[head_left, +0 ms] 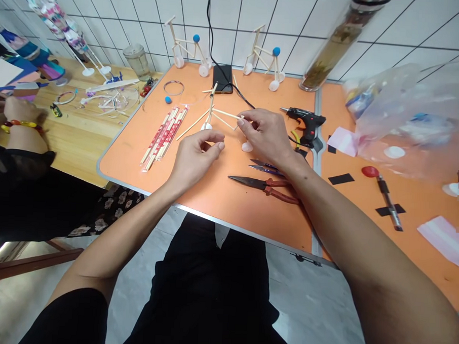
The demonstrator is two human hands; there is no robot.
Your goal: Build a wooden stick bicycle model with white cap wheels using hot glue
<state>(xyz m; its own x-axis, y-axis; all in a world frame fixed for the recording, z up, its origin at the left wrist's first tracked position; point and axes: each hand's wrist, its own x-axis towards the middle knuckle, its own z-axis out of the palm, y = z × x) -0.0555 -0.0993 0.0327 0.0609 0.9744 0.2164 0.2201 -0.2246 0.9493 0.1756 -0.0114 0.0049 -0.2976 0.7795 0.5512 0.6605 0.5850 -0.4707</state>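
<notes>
My right hand (264, 133) pinches the right end of a small bicycle frame made of thin wooden sticks (226, 112). This frame stands over the orange table, with a white round wheel (206, 126) at its lower left. Just below that wheel, my left hand (198, 153) is loosely curled, thumb and forefinger slightly apart, with nothing visible between them. A white disc (247, 147) lies beneath my right hand. Another loose stick (194, 123) slants to the left of the frame. Wrapped chopsticks (164, 137) lie left of my left hand.
Long-nose pliers (252, 182) and scissors (265, 167) lie by my right forearm. A glue gun (305, 122) is farther right. Two stick bicycles (189, 42) with blue balls stand by the wall, near a black phone (223, 79) and cable. At left, another person's hand (21, 111) works.
</notes>
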